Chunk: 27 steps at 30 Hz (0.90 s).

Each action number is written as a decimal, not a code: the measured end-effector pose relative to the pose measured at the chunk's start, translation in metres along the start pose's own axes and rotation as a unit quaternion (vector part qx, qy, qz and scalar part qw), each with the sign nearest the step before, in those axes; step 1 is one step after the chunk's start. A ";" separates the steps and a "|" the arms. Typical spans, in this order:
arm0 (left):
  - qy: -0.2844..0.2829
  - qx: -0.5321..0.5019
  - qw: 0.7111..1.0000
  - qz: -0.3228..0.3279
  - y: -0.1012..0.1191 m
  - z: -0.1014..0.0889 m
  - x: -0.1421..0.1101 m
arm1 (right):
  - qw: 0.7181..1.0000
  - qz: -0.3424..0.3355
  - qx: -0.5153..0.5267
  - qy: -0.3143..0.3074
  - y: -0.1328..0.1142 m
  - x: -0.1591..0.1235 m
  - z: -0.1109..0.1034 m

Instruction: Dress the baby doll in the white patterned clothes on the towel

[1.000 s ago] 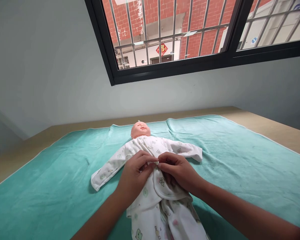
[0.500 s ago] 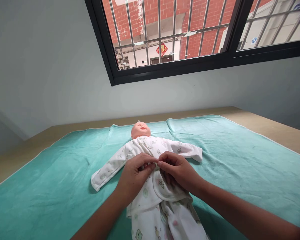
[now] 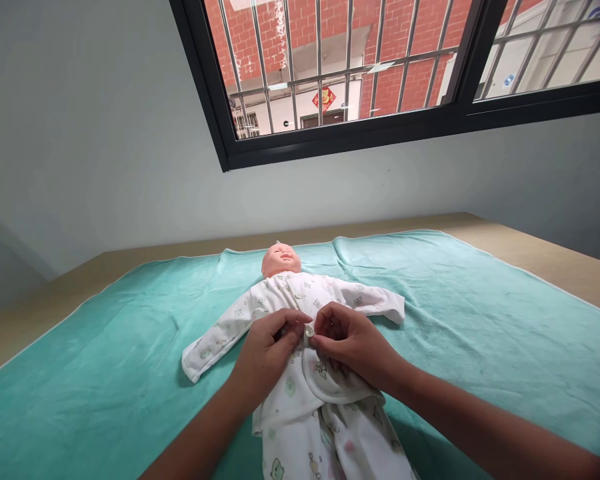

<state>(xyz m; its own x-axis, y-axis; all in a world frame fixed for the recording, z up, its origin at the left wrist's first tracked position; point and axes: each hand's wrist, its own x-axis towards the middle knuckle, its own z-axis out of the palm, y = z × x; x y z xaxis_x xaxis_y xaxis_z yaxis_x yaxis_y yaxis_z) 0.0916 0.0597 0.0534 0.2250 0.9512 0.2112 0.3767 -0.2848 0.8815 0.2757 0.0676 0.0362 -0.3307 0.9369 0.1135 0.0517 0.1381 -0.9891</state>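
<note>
A baby doll lies on its back, dressed in a white printed baby jacket and matching trousers. Its sleeves stretch out to both sides. At the jacket's front edge, a small button shows between my two hands. My left hand pinches the jacket's edge just left of the button. My right hand has its thumb and finger closed on the cloth at the button's right side. Part of the jacket's chest is hidden beneath both hands.
A turquoise blanket with some creases covers most of the wooden table. Behind it stands a grey-white wall with a dark-framed window and metal bars outside.
My fingertips have moved slightly apart, and the button between them has come into view. The doll and its clothes lie almost as before.
</note>
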 end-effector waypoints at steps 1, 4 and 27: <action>-0.001 -0.003 1.000 0.000 0.000 0.000 0.000 | 1.000 -0.001 -0.001 0.000 0.000 0.000 0.000; -0.005 -0.015 1.000 0.001 -0.002 -0.001 -0.002 | 1.000 0.002 0.010 -0.005 0.003 0.000 0.000; 0.033 0.225 0.911 0.344 -0.030 -0.001 -0.063 | 0.920 -0.274 -0.275 -0.049 0.023 -0.069 -0.018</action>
<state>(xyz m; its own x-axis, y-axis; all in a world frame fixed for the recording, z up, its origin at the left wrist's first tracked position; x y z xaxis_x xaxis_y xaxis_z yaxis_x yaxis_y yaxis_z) 0.0648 0.0084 0.0140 0.4987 0.5291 0.6865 0.5006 -0.8224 0.2703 0.3161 0.0122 0.0069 -0.5308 0.6487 0.5454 0.3124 0.7479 -0.5856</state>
